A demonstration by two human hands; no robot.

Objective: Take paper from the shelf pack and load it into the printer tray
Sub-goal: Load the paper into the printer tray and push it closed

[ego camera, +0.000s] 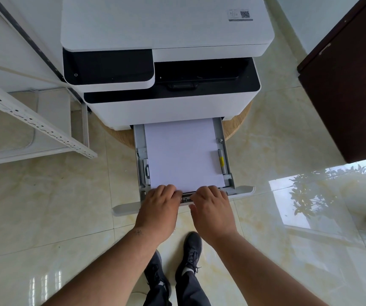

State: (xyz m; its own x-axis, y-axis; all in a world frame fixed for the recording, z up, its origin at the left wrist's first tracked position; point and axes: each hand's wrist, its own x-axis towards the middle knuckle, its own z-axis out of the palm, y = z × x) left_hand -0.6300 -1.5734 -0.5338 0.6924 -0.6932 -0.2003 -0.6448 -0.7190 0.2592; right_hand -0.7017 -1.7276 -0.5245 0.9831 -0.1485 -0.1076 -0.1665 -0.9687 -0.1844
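A white-and-black printer (166,62) stands on a round wooden stand. Its grey paper tray (227,160) is pulled out toward me, and a stack of white paper (182,155) lies flat inside between the side guides. My left hand (160,206) and my right hand (213,208) rest side by side at the tray's near end. Their fingertips curl down over the near edge of the paper, by the rear guide. Whether the fingers pinch the sheets or only press on them is hidden.
A white metal shelf frame (34,124) stands at the left, and no paper pack shows on it. A dark wooden cabinet (350,85) is at the right. The floor is glossy tile (56,206). My feet in dark shoes (190,252) are just below the tray's front panel (243,191).
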